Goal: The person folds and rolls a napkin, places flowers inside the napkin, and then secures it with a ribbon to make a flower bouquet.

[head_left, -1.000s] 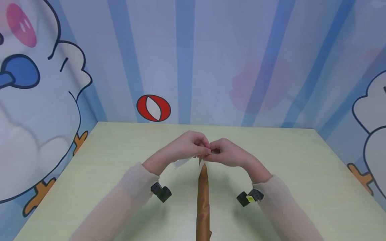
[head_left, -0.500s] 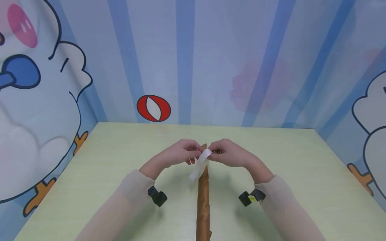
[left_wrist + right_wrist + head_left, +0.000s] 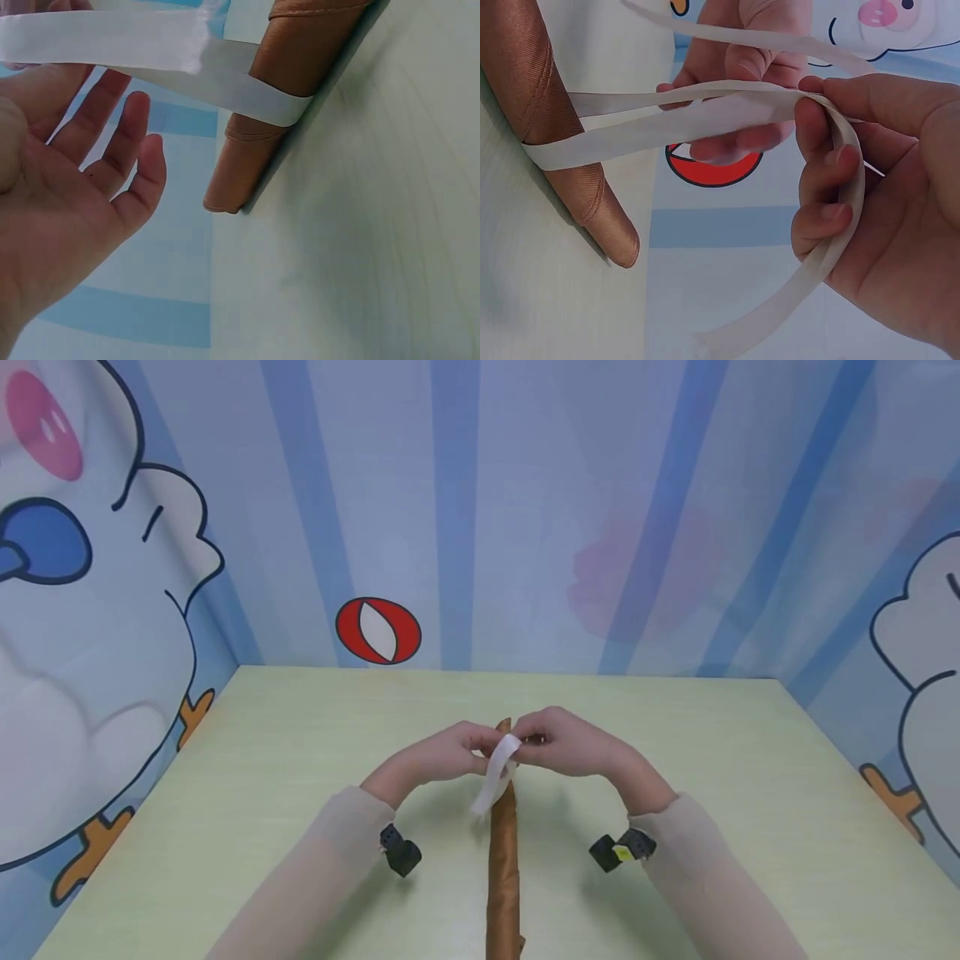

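A long, slim brown roll (image 3: 503, 868), spirally wrapped and with a satin sheen, lies lengthwise before me. A white ribbon (image 3: 493, 781) loops round it near its far end (image 3: 615, 232). My right hand (image 3: 566, 745) pinches the ribbon between thumb and forefinger; one tail (image 3: 780, 307) runs down past its curled fingers. Another stretch of ribbon (image 3: 105, 39) crosses over in front of the left fingers. With loosely bent fingers, my left hand (image 3: 438, 756) reaches in behind the ribbon beside the roll. Its fingertips nearest the ribbon are partly hidden.
The pale yellow-green tabletop (image 3: 675, 860) extends under both forearms. Behind it stands a blue striped backdrop (image 3: 517, 527) with cartoon figures at both sides. A small black camera (image 3: 401, 852) sits on the left wrist and another camera (image 3: 618, 852) on the right.
A second ago both hands met over the roll's far end. The left hand has since drawn back slightly toward me, and a ribbon tail now hangs over the roll's left side. The right hand barely moved.
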{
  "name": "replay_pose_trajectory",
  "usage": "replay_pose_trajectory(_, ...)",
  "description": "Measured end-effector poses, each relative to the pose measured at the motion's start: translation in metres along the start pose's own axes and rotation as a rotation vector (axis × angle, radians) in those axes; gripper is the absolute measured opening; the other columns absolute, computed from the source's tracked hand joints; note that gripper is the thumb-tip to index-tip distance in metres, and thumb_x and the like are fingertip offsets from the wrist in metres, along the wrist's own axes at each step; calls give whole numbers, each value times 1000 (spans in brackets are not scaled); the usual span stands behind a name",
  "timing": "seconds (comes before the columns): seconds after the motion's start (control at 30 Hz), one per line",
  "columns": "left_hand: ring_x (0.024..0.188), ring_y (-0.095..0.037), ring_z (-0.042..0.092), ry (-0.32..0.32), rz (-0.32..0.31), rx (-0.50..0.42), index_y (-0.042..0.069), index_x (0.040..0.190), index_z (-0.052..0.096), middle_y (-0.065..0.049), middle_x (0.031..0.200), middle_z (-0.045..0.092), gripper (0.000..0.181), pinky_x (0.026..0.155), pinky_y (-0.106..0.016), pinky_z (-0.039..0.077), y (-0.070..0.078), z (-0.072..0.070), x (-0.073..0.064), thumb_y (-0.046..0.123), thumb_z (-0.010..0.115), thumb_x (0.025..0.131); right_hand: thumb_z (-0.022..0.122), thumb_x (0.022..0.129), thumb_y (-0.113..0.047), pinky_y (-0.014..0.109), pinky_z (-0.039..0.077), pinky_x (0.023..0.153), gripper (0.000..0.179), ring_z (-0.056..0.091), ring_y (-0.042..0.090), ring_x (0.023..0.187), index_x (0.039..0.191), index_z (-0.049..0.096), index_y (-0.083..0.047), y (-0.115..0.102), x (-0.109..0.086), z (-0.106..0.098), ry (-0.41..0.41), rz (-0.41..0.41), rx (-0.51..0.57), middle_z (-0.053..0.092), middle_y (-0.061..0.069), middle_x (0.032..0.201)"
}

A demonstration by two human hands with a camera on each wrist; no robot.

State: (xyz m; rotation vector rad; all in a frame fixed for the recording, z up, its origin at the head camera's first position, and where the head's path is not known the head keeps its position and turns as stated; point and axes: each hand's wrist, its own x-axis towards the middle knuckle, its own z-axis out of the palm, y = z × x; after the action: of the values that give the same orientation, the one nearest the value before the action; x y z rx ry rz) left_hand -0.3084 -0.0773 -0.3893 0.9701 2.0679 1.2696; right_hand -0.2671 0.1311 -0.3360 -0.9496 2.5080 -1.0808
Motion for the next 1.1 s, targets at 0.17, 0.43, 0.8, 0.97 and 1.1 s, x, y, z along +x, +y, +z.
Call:
replay_pose_trajectory(0.17, 100, -15, 57, 46, -9, -15, 1, 113, 67, -4, 104, 68, 22, 94, -38, 44, -5, 3, 1, 7, 62, 92, 56, 97, -10, 29, 39, 62, 16, 37, 13, 59, 98, 72, -7, 0, -1, 1, 9, 13, -3, 55, 1, 73)
replay_pose_trajectory(0.43, 92, -16, 58, 113, -23, -54, 1, 99, 64, -5, 100, 69, 9, 89, -36, 45, -10, 7, 0, 7, 61, 93, 59, 95, -10, 34, 47, 74, 13, 56, 16, 81, 101, 69, -5, 10, -7, 5, 78, 29, -19, 68, 6, 95)
replay_pose_trajectory(0.8, 82, -18, 57, 209, -28, -162, 0, 99, 63, -1, 87, 67, 14, 82, -36, 47, -15, 14, -1, 11, 65, 92, 63, 92, -7, 54, 42, 96, 15, 54, 32, 114, 106, 64, -3, 30, -12, 15, 296, 67, -16, 60, 14, 117)
replay_pose_trajectory(0.97, 80, -17, 57, 233, -16, -204, -2, 98, 62, 0, 84, 66, 13, 83, -43, 47, -16, 16, 0, 8, 65, 91, 60, 94, -12, 53, 43, 91, 16, 57, 30, 107, 105, 66, -3, 36, -12, 20, 344, 152, 34, 64, 11, 111)
replay_pose_trajectory(1.1, 79, -16, 56, 254, -17, -213, -2, 98, 61, 1, 83, 65, 13, 82, -44, 47, -15, 19, 0, 8, 65, 91, 55, 97, -16, 45, 47, 86, 19, 59, 27, 103, 104, 67, -2, 44, -12, 24, 359, 222, 116, 66, 12, 106)
